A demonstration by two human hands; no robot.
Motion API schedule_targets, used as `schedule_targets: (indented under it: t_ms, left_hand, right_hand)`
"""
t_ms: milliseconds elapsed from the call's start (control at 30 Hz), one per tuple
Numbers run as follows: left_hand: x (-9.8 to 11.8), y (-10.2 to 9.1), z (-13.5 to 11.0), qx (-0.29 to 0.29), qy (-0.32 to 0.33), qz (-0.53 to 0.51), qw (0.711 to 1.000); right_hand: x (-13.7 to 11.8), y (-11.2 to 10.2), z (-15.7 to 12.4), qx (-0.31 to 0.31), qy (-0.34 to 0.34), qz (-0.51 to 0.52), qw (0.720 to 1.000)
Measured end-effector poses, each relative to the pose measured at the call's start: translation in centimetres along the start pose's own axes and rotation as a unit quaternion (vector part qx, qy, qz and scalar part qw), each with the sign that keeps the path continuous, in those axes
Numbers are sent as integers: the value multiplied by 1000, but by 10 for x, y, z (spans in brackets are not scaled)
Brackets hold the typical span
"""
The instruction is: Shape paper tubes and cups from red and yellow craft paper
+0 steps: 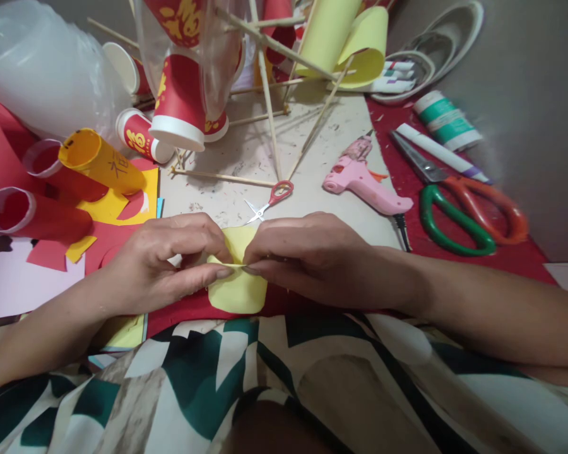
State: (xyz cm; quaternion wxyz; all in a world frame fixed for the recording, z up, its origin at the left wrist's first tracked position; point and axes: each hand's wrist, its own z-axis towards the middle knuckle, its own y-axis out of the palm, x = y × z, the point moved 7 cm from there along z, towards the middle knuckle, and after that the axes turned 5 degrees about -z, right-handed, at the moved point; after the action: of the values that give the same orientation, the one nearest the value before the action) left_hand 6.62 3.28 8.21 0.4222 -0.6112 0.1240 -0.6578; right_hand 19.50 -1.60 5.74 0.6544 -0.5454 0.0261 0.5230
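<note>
A small piece of pale yellow paper with rounded corners is pinched between both hands near the front edge of the table. A fold or raised crease runs across its middle. My left hand is closed on the paper's left side, thumb and fingertips at the crease. From the other side my right hand pinches the same crease, its fingertips nearly meeting the left ones. Just beyond the paper lie small red-handled scissors, blades spread.
Big scissors, a pink glue gun and a marker lie to the right. A wooden stick frame and red paper cups stand behind. Paper tubes stand at left, beside a clear plastic bag.
</note>
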Motion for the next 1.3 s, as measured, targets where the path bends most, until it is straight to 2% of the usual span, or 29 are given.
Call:
schedule_targets:
  t_ms: [133, 300, 467, 633, 733, 900, 1167, 1300]
  left_hand:
    - [1, 2, 2, -21, -25, -48, 998]
    - [2, -2, 0, -21, 2, -43, 999]
    - [4, 1, -1, -48, 15, 8, 999]
    - [9, 5, -8, -5, 33, 130, 991]
    - [14, 8, -12, 9, 51, 162, 985]
    - [14, 10, -9, -10, 42, 141, 989]
    - [3, -10, -8, 3, 29, 100, 995]
    - [5, -10, -8, -2, 12, 56, 998]
  right_hand:
    - [-1, 1, -1, -5, -7, 21, 1000]
    - [-1, -2, 0, -9, -14, 10, 1000]
    - [1, -2, 1, -17, -18, 1, 1000]
    - [3, -2, -1, 8, -5, -11, 1000]
    - [4, 1, -4, 19, -3, -6, 1000]
    - [5, 4, -5, 8, -12, -10, 1000]
    - [3, -6, -3, -5, -30, -18, 999]
    - [4, -5, 0, -23, -23, -47, 998]
